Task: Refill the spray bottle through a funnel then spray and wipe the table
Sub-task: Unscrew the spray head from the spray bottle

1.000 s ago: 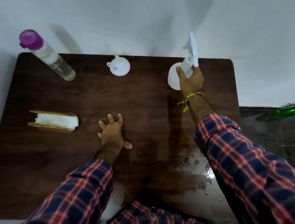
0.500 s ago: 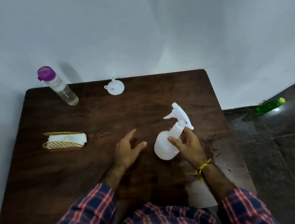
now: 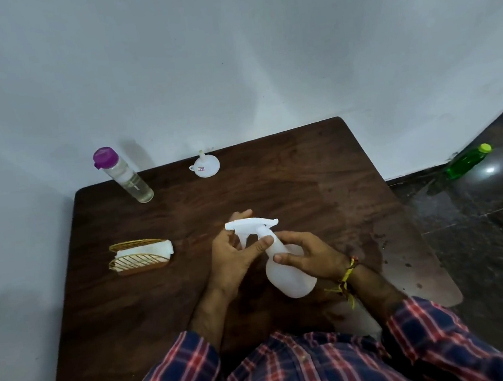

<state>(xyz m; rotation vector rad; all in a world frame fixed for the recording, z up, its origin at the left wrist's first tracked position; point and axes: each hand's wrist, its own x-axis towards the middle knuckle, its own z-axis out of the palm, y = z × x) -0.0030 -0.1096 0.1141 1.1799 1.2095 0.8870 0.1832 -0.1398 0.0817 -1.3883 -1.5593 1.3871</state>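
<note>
Holding a white spray bottle (image 3: 287, 272) tilted above the dark surface (image 3: 322, 188), right hand (image 3: 309, 257) fingers wrapped round its body, left hand (image 3: 234, 255) fingers pinching the spray head.

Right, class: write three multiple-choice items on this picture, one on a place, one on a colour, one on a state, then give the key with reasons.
1. Where does the funnel stand?
A. At the table's far edge
B. In the napkin holder
C. On the floor

2. What colour is the clear bottle's cap?
A. Green
B. Purple
C. White

3. How is the spray bottle held?
A. Lying untouched
B. One hand
C. Both hands

Key: A, it stands by the wall; B, the cap is purple; C, the left hand is at the neck and the right hand grips the body.
</note>
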